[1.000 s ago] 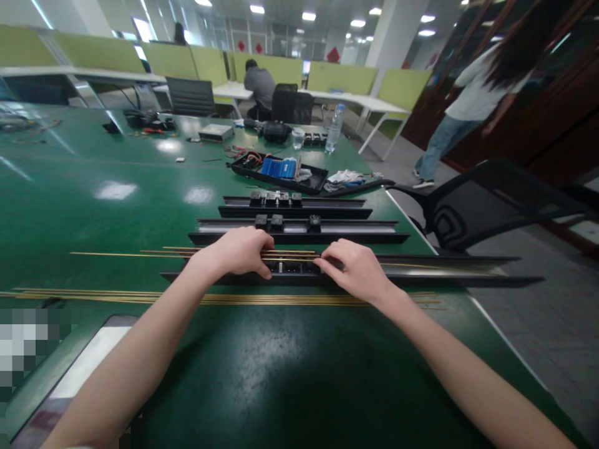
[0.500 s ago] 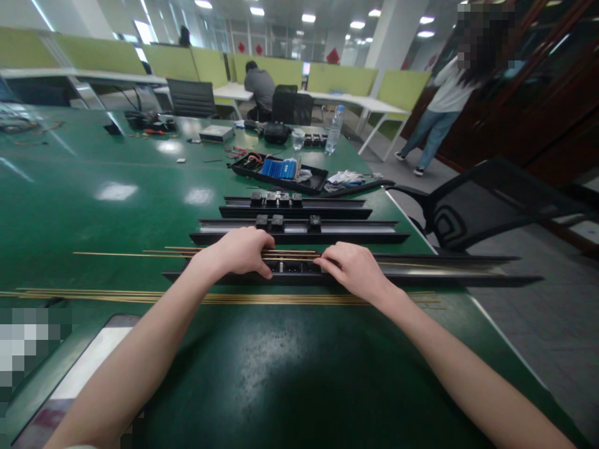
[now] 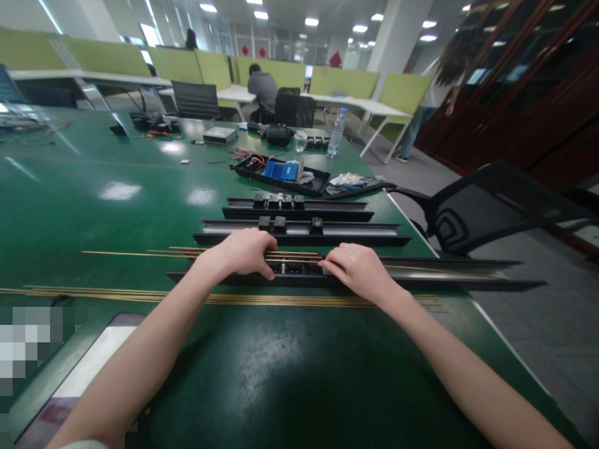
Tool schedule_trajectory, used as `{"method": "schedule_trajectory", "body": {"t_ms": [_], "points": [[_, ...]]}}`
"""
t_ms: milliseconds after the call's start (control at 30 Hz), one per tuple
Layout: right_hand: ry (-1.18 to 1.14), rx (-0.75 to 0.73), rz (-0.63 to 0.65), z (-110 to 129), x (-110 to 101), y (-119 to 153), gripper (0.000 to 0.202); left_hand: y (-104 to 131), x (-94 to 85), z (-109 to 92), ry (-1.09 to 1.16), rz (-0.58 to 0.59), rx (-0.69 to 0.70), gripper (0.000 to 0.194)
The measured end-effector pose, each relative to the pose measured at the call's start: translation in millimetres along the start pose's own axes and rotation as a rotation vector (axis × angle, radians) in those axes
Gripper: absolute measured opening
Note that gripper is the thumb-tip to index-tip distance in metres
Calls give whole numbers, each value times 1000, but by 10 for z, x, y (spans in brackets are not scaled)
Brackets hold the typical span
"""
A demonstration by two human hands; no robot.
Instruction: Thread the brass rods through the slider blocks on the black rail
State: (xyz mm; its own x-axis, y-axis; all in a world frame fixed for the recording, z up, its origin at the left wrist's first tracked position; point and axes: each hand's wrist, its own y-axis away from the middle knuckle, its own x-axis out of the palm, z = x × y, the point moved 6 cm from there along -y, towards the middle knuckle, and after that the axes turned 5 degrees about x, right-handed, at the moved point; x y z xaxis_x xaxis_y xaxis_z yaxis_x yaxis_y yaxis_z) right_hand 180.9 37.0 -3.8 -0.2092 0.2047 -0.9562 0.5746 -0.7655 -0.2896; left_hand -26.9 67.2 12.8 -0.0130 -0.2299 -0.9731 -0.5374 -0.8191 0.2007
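My left hand (image 3: 246, 251) curls over several thin brass rods (image 3: 294, 254), which run between its thumb and fingers above a long black channel rail (image 3: 449, 282). The rods' far ends stick out to the left. Fingers of my right hand (image 3: 355, 267) are pinched on a brass rod at the middle of the rail; a rod also shows along the rail to the right of this hand. Small black blocks (image 3: 294, 268) sit inside the rail between my hands. Nearer to me, a row of loose brass rods (image 3: 281, 300) lies on the green table (image 3: 262, 374).
Beyond lie two shorter black rails (image 3: 365, 240) with black blocks on top. Behind them are a black tray (image 3: 322, 182) with blue parts, white cloth (image 3: 346, 182) and a water bottle (image 3: 336, 132). A mesh chair (image 3: 505, 209) stands right. One person sits far back; another stands right.
My hands keep nearly the same pose on the rods. The whole view has shifted slightly, and the person at the right has moved toward the back, partly behind a green partition.
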Motion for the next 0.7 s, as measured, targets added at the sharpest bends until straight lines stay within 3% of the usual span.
{"method": "schedule_trajectory", "body": {"t_ms": [700], "points": [[128, -116, -24, -22, -9, 18, 40, 0, -5, -10, 5, -10, 8, 46]]}}
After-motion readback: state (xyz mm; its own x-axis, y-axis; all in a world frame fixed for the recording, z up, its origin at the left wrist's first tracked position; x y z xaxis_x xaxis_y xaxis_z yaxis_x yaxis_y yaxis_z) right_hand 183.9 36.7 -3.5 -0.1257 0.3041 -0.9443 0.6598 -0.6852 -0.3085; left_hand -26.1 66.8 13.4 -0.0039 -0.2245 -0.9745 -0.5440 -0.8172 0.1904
